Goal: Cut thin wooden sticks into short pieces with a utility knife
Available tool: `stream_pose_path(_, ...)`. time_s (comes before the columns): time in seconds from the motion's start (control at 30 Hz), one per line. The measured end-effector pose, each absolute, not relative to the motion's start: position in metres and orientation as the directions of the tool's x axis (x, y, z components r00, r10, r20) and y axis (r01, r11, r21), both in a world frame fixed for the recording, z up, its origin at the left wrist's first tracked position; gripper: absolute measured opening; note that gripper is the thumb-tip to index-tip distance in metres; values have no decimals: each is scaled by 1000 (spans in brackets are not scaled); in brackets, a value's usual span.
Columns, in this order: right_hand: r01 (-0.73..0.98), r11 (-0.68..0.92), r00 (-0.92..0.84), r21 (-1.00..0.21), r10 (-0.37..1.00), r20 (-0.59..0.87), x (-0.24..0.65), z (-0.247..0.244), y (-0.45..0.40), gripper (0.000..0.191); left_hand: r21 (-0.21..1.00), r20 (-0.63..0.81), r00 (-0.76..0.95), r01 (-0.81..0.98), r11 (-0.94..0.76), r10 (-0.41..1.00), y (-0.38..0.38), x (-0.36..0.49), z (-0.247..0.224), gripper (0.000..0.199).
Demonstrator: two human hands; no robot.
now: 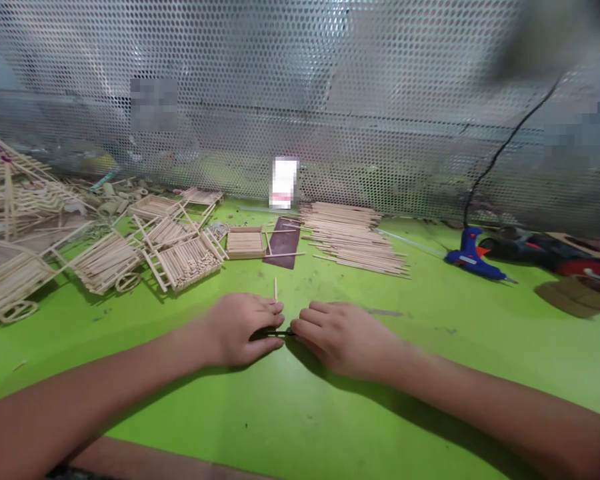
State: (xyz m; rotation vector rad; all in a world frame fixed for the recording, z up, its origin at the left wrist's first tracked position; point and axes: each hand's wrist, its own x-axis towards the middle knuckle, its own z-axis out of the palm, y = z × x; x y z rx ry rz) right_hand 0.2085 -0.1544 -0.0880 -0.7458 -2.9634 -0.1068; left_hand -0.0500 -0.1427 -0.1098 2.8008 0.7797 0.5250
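My left hand (243,330) rests on the green tabletop with its fingers bent and the thumb apart below them. A short thin wooden stick (275,289) points away from me at its fingertips, which appear to press on its near end. My right hand (343,337) is closed, fingers curled over the end of a thin dark tool (280,333). That tool spans the small gap between both hands; its exact kind is hidden by the fingers. The fingertips of the two hands are close but do not touch.
Beyond my hands lies a pile of wooden sticks (353,237) and a brown plate (283,243). Small stick-built carts (185,260) stand at left, beside a box-shaped piece (245,243). A blue glue gun (473,257) and tape roll (577,295) lie right. Perforated metal (240,60) closes the back.
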Motion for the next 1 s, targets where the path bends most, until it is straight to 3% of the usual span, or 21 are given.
stream_pose_path(0.2,496,868,-867,36,492,83,218,-84,-158,11,256,295,805,451,-855,514,-144,-53,-110,34)
stream_pose_path(0.4,487,873,-871,36,482,92,218,-84,-158,11,11,322,850,436,-900,416,-151,-52,-102,24)
stream_pose_path(0.47,485,874,-872,35,481,92,218,-85,-157,10,-22,303,860,438,-899,412,-150,-50,-102,20)
stream_pose_path(0.8,489,872,-871,-14,489,57,201,-84,-154,7,129,237,881,389,-912,409,-144,-63,-99,18)
stream_pose_path(1.0,506,862,-862,17,504,56,187,-87,-154,2,72,266,862,429,-901,431,-148,-78,-100,19)
